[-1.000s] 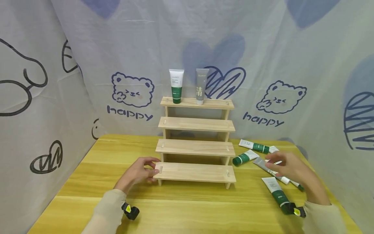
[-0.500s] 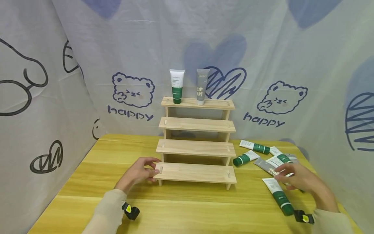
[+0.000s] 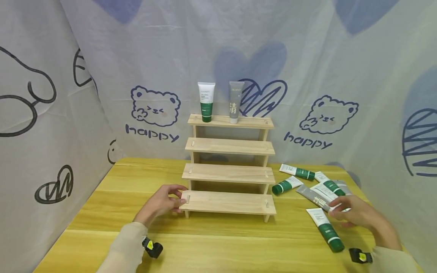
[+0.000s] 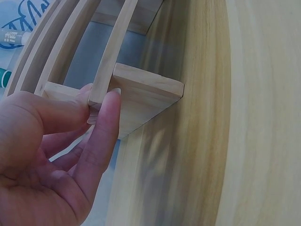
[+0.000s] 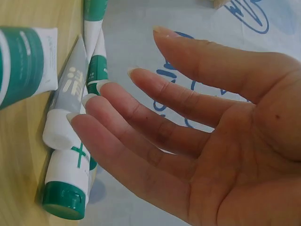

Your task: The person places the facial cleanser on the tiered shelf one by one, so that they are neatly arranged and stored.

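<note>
A stepped wooden display rack (image 3: 227, 201) stands on the table. My left hand (image 3: 164, 203) pinches the left end of its lowest board (image 4: 110, 56) between thumb and fingers. On the top step a white-and-green squeeze tube (image 3: 206, 102) and a grey squeeze tube (image 3: 235, 102) stand upright on their caps. My right hand (image 3: 356, 214) hovers over the loose tubes at the right, fingers spread and relaxed, holding nothing. Nearest its fingertips lie a grey tube (image 5: 68, 99) and a white tube with a green cap (image 5: 66, 188), partly hidden by the hand in the head view.
Another white-and-green tube (image 3: 326, 229) lies in front of the pile. Two more, a tube (image 3: 286, 185) and a tube (image 3: 297, 171), lie beside the rack's right side. A patterned cloth (image 3: 153, 57) hangs behind and around the wooden table (image 3: 218, 250).
My right hand has moved right and toward me over the tubes, uncovering more of the pile. My left hand keeps its grip on the lowest board.
</note>
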Tool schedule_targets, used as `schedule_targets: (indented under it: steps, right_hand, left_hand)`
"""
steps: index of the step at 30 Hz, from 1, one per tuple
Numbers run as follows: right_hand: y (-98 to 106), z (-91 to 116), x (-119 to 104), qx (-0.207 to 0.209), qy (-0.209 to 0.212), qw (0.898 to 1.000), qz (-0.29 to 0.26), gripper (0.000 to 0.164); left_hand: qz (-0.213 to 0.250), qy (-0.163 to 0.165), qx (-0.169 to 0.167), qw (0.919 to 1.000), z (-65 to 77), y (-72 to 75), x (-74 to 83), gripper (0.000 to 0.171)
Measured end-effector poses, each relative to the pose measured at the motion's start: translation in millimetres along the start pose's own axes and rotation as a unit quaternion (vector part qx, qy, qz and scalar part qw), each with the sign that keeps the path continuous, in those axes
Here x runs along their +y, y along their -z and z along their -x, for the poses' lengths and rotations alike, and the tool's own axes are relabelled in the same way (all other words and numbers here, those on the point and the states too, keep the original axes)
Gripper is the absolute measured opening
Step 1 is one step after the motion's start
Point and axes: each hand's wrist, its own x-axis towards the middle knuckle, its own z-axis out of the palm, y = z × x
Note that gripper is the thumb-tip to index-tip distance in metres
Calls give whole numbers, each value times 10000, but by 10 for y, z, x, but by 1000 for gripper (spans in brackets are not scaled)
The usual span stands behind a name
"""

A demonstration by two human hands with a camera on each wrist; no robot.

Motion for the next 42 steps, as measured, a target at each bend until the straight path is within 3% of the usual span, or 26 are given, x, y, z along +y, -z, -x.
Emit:
schedule_targets:
  steps: [4, 10, 17, 25, 42]
  right_hand:
    - [-1, -18, 46, -3, -180, 9998, 74, 50]
    - [-15, -16, 109, -73, 35, 9999, 73, 43]
    - [-45, -50, 143, -212, -72, 9997, 110, 39]
    - [-94, -95, 214, -397, -222, 9990, -38, 40]
    - [-173, -131, 288, -572, -126, 9981, -168, 41]
  left_hand:
    - [-13, -18, -10, 10000, 3, 1, 7, 41]
    - [71, 26, -26, 10000, 2, 2, 3, 42]
    - [63, 55, -12, 10000, -4, 1, -8, 42]
    - [52, 38, -17, 10000, -1, -2, -8, 41]
    - [-3, 109, 66, 9999, -16, 12, -22, 39]
